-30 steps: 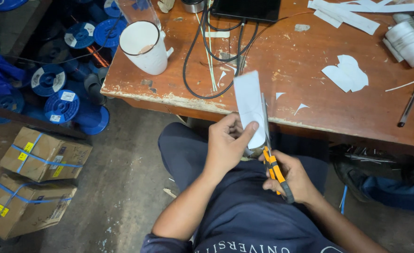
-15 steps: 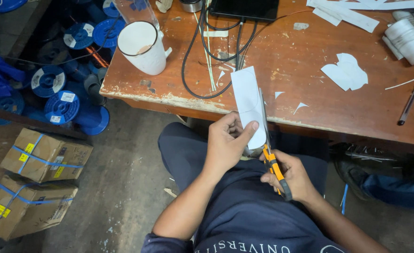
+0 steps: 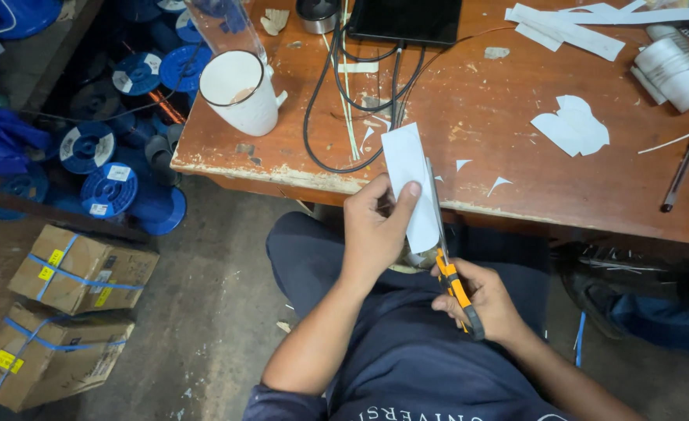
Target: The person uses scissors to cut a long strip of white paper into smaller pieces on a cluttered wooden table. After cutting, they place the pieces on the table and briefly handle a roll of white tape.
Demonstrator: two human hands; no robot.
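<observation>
I see my left hand (image 3: pixel 375 230) closed around the lower part of a white paper strip (image 3: pixel 408 183), thumb laid flat on its face and the other fingers curled behind it. The strip stands nearly upright, its top leaning toward 11 o'clock and reaching over the near edge of the wooden table (image 3: pixel 516 156). My right hand (image 3: pixel 485 300), at 4 o'clock from the left one, is clenched on the orange and black handle of a utility knife (image 3: pixel 452 277); the blade points toward 12 o'clock and runs along the strip's right edge, touching it. Both forearms come up from the bottom of the view, the left bent at the elbow and rising toward 1 o'clock, the right angling in toward 10 o'clock, over my lap in dark clothing.

Further out on the table, a white mug (image 3: pixel 243 92) sits at 10 o'clock from the strip, black cables (image 3: pixel 336 101) loop at 11 o'clock, and cut white paper pieces (image 3: pixel 572 125) lie at 2 o'clock. On the floor at 9 o'clock stand blue spools (image 3: pixel 110 187) and, lower, cardboard boxes (image 3: pixel 79 269).
</observation>
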